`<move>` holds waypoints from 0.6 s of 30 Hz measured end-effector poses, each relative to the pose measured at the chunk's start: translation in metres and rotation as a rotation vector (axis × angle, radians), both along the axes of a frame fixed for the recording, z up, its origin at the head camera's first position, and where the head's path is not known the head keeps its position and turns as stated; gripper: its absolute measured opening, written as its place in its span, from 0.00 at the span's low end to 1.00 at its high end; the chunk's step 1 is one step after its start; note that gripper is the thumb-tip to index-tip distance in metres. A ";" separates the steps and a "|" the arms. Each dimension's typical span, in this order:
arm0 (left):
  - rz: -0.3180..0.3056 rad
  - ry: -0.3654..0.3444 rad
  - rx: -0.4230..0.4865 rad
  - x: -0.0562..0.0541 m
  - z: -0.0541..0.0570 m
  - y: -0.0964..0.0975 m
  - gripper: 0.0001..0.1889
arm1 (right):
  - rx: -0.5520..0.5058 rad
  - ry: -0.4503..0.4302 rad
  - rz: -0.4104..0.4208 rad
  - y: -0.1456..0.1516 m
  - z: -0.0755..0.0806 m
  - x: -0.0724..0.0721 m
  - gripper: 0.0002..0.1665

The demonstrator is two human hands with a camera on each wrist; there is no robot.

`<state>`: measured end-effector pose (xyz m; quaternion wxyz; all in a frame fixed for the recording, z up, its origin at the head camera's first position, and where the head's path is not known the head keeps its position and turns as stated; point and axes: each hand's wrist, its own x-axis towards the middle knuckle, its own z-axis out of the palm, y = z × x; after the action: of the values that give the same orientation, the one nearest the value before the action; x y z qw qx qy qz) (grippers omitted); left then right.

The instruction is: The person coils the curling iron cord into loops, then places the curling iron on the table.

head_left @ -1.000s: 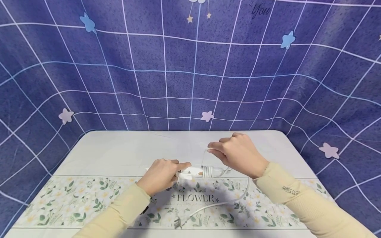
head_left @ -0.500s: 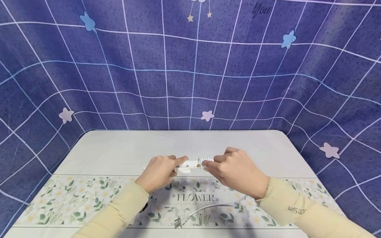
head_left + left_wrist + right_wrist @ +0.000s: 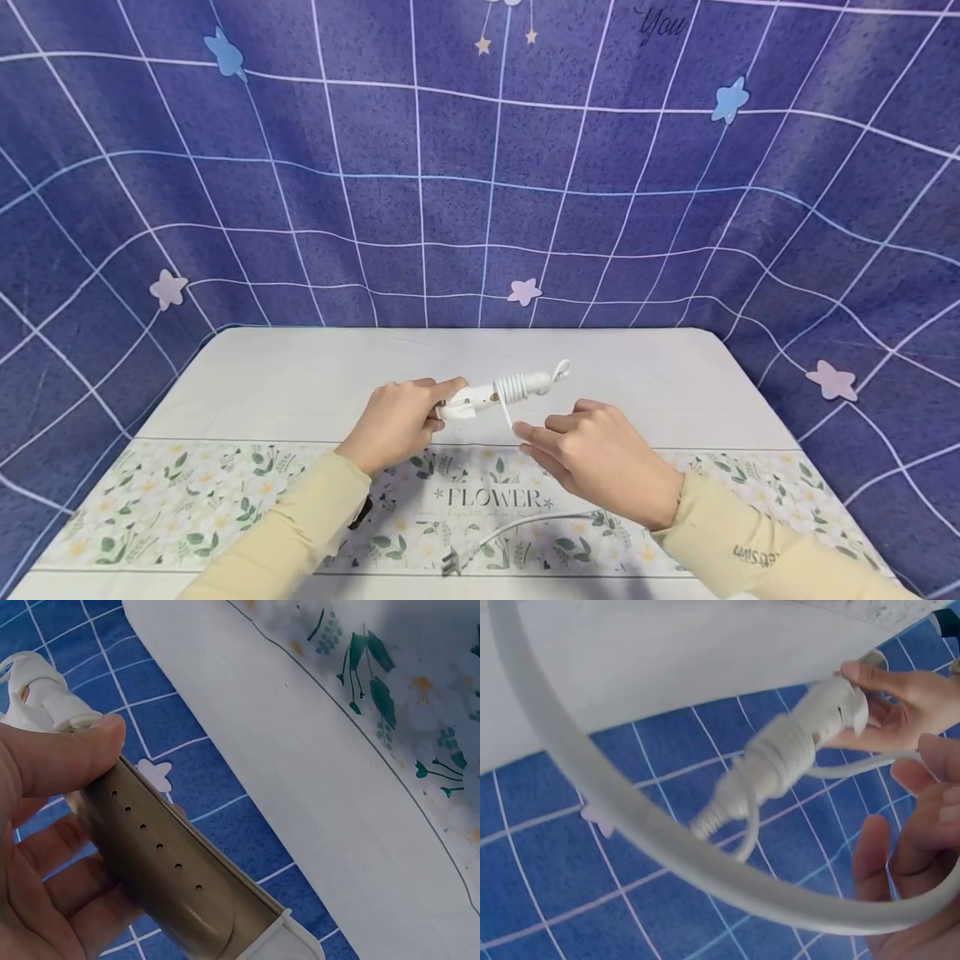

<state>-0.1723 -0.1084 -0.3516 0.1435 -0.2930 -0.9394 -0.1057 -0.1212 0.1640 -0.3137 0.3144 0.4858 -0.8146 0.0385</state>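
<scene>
My left hand (image 3: pixel 397 421) grips a curling iron (image 3: pixel 471 400) that has a white handle and a gold barrel (image 3: pixel 161 851) with a row of small holes. Its handle points right and tilts away from me. White cord (image 3: pixel 512 388) is wound in several turns round the handle, and a small loop (image 3: pixel 561 369) sticks out past its end. Nearer to me, my right hand (image 3: pixel 607 458) pinches the cord where it leaves the turns. In the right wrist view the thick free cord (image 3: pixel 667 840) curves across the front, past my right fingers.
The cord's plug (image 3: pixel 452 562) lies on the flowered band of the tablecloth (image 3: pixel 270 508), near the front. A blue gridded curtain (image 3: pixel 480 208) with star shapes hangs behind and beside the table.
My right hand has brought the cord over the handle from its far side and down toward me. My left hand has lifted the curling iron a little, raising its handle end.
</scene>
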 end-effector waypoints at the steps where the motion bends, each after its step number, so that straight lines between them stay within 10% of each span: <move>1: 0.010 -0.005 0.011 -0.001 0.000 0.000 0.33 | -0.012 -0.023 -0.003 0.000 -0.001 0.000 0.16; 13: 0.068 0.008 0.090 -0.010 0.000 -0.004 0.31 | -0.076 -0.468 -0.109 0.003 -0.015 0.005 0.25; 18: 0.074 0.020 0.091 -0.012 0.002 -0.005 0.30 | -0.083 -0.517 -0.118 0.003 -0.024 0.003 0.26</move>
<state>-0.1843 -0.1136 -0.3495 0.1698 -0.2521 -0.9423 -0.1400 -0.1177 0.1671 -0.3373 0.1170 0.3981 -0.8926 0.1762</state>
